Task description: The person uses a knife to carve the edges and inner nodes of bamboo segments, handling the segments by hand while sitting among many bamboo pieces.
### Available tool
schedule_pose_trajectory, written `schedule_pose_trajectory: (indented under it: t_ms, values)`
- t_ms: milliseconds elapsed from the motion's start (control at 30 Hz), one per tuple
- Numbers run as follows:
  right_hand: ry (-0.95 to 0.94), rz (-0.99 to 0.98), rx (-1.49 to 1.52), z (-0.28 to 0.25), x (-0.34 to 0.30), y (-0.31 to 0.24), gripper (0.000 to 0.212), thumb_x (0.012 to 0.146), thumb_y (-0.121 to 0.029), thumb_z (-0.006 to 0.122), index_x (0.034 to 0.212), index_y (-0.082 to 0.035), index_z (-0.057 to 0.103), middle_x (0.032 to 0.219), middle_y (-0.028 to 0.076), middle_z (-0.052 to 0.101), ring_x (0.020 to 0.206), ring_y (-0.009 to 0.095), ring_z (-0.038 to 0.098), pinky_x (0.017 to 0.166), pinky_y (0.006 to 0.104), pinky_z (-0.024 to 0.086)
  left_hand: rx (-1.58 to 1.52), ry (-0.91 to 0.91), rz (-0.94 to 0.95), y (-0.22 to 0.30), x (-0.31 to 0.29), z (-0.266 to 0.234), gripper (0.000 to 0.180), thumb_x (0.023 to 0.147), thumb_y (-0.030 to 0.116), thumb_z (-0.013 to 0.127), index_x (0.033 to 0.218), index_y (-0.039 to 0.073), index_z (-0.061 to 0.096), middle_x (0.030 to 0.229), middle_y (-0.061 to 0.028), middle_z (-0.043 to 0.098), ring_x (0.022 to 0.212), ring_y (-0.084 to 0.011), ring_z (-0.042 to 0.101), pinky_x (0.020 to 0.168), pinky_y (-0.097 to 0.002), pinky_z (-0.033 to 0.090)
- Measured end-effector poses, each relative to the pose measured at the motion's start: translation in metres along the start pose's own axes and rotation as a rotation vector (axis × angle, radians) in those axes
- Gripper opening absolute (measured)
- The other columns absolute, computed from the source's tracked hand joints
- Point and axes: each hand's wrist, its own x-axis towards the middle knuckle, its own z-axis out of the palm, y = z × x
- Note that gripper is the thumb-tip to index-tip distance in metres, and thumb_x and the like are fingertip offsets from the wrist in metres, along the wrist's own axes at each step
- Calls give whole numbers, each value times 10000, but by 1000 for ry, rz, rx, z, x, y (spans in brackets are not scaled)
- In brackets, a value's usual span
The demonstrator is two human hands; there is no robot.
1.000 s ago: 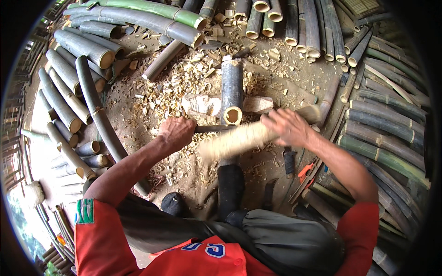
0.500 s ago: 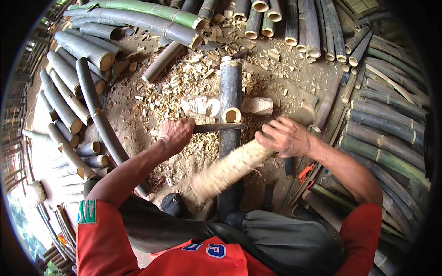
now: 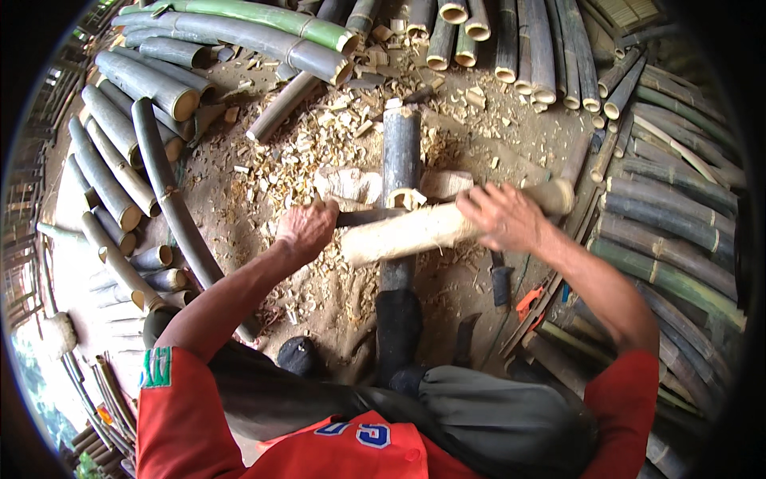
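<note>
My left hand [image 3: 308, 229] is closed around one end of a long knife. Its dark blade [image 3: 369, 216] points right, across a notched bamboo post [image 3: 401, 148], and its far part is hidden. My right hand [image 3: 503, 217] grips a pale, shaved bamboo section [image 3: 403, 235] from above. The section slants slightly upward to the right, and its left part lies in front of the blade. Whether blade and bamboo touch, I cannot tell. The post runs from the ground toward me, over a pale wooden block [image 3: 349, 186], with its notch just behind the blade.
Shavings [image 3: 315, 140] cover the ground ahead. Bamboo poles [image 3: 666, 227] are stacked along the right, more lie at left [image 3: 120, 144] and at the far side [image 3: 527, 56]. A dark-handled tool [image 3: 500, 281] and an orange-handled tool [image 3: 530, 300] lie by my right forearm.
The shaved bamboo has swung up and away from my body, now flatter and in front of the blade. My right hand has moved slightly forward with it; the left hand stays nearly still.
</note>
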Motion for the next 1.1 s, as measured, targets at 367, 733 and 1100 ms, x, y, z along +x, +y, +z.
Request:
schedule_pose_trajectory:
  t_ms: [367, 733, 1100]
  values:
    - [63, 108, 33, -19, -8, 22, 772, 787, -273, 898, 1397, -45, 481, 1119, 220, 664, 996, 339, 709, 722, 415, 669, -417, -48, 316, -35, 28, -21, 287, 1026, 303, 686, 949, 28, 716, 703, -87, 680, 558, -121, 616, 481, -321, 515]
    - [567, 786, 1320, -74, 4, -28, 687, 833, -202, 788, 1395, 45, 479, 1196, 137, 649, 1083, 207, 639, 980, 356, 527, -225, 174, 380, -52, 33, -76, 638, 991, 663, 604, 802, 88, 805, 556, -69, 635, 483, -199, 598, 483, -409, 498]
    - [-114, 815, 1034, -68, 22, -72, 671, 839, -145, 789, 1385, -21, 420, 1227, 251, 672, 990, 327, 730, 914, 435, 614, -23, 165, 172, -57, 25, -65, 650, 968, 698, 590, 758, 106, 757, 513, -15, 579, 428, -154, 537, 421, -367, 448]
